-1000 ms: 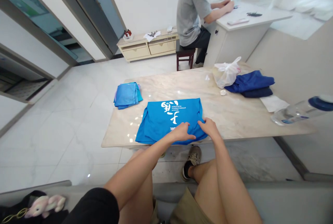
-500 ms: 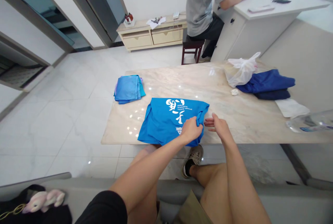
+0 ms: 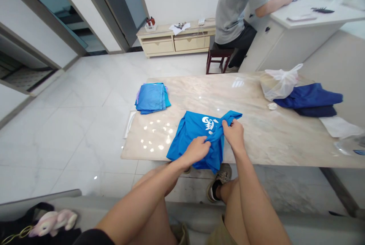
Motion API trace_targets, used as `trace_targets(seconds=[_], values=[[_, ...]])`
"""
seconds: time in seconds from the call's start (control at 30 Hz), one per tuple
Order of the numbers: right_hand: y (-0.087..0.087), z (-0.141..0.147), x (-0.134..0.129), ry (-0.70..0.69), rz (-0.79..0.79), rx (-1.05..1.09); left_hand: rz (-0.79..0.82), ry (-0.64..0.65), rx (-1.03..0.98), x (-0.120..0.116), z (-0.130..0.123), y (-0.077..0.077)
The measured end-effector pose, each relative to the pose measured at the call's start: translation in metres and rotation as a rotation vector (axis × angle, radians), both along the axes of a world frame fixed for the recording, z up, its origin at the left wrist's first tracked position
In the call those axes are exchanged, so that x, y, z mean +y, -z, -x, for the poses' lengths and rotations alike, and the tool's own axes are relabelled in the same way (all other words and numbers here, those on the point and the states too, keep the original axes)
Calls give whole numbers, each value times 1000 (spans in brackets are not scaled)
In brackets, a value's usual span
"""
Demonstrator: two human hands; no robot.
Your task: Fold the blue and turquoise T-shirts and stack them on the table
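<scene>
Gripping a bright blue T-shirt at the near edge of a marble table, a seated person is working the cloth with both bare hands. The left hand is clenching a gathered fold at the shirt's middle, while the right hand is pinching a twisted length of the fabric, which is stretching up and to the right across the white lettering. Part of the shirt is drooping over the table's edge. A folded stack of blue shirts is lying on the tabletop to the left, well apart from the hands.

At the far right of the table, a white plastic bag is standing with its handles up, something tan showing dimly through the film; what it is cannot be told. Dark blue clothes are lying just beside it. A clear plastic bottle is sitting at the frame's right edge, its contents hard to make out.

Against the far wall, a small white holder with red items in it is standing on a cream cabinet. A black bag carrying a pink plush charm is resting at lower left, and a co-worker is sitting at a white desk.
</scene>
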State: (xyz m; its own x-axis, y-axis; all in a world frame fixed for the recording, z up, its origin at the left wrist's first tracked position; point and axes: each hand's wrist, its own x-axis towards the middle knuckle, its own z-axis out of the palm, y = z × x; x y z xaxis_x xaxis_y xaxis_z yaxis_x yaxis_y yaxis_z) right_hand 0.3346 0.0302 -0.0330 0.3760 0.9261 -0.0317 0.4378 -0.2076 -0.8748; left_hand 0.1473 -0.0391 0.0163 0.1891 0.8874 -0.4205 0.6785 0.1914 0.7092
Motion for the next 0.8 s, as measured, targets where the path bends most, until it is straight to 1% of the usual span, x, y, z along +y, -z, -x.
trace_targets(seconds=[0.1, 0.17, 0.2, 0.23, 0.3, 0.37, 0.43, 0.5, 0.57, 0.6, 0.67, 0.73, 0.8], values=[[-6, 57, -1, -214, 26, 369, 107, -79, 140, 5, 70, 11], [-7, 82, 0, -324, 65, 559, 132, -118, 221, 7, 109, 19], [-7, 88, 1, -352, 86, 590, 133, -140, 262, 9, 124, 23], [-6, 89, 3, -362, 108, 578, 127, -163, 302, 11, 136, 27], [-4, 78, 6, -351, 164, 448, 100, -203, 359, 17, 148, 38], [0, 53, 8, -329, 253, 229, 67, -228, 366, 24, 148, 49], [4, 27, 6, -335, 359, -41, 40, -244, 325, 31, 142, 60], [11, 6, 0, -381, 459, -293, 35, -265, 256, 36, 134, 71], [20, -3, -9, -435, 546, -445, 48, -301, 179, 40, 127, 80], [26, -4, -14, -457, 584, -473, 60, -326, 141, 42, 123, 84], [40, 1, -23, -471, 629, -456, 97, -377, 59, 43, 117, 90], [51, 8, -30, -440, 578, -370, 144, -415, -38, 44, 110, 91], [58, 13, -35, -394, 462, -270, 183, -434, -140, 43, 103, 87]])
